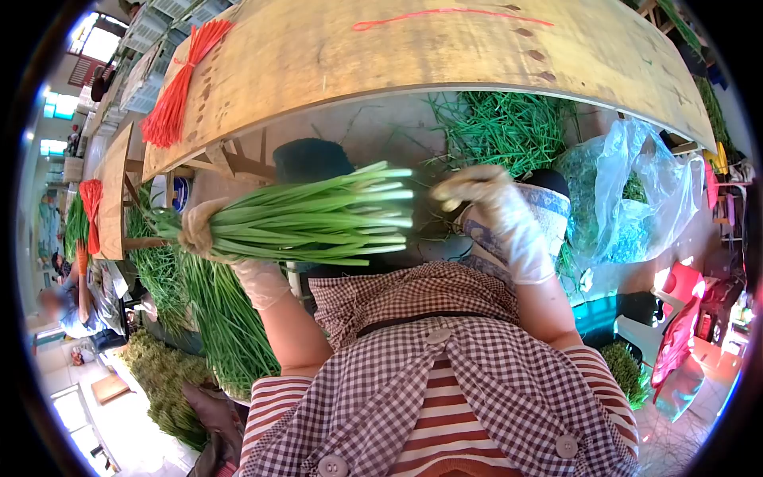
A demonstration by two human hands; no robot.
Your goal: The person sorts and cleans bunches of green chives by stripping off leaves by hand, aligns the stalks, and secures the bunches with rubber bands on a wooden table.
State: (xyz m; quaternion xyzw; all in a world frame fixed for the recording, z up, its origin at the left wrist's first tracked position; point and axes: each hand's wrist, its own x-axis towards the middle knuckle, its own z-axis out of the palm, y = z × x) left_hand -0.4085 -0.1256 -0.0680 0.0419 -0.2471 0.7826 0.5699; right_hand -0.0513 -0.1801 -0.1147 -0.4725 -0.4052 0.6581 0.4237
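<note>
A bunch of green chives (310, 219) with pale cut ends lies sideways in my gloved left hand (203, 230), whose fingers are wrapped round its leafy side. The white ends point right, toward my gloved right hand (481, 199). That hand hovers a short gap away from the ends, over my lap, and motion smears its fingers. I cannot make out whether anything is between them. Below my left hand hangs a larger heap of long chives (226, 318).
A wooden table (445, 48) stands ahead, bearing red ties (187, 83) and one loose red strand (453, 13). Green trimmings (509, 131) lie on the floor beneath it. A clear plastic bag (636, 191) sits at right. Another person (79, 306) is at far left.
</note>
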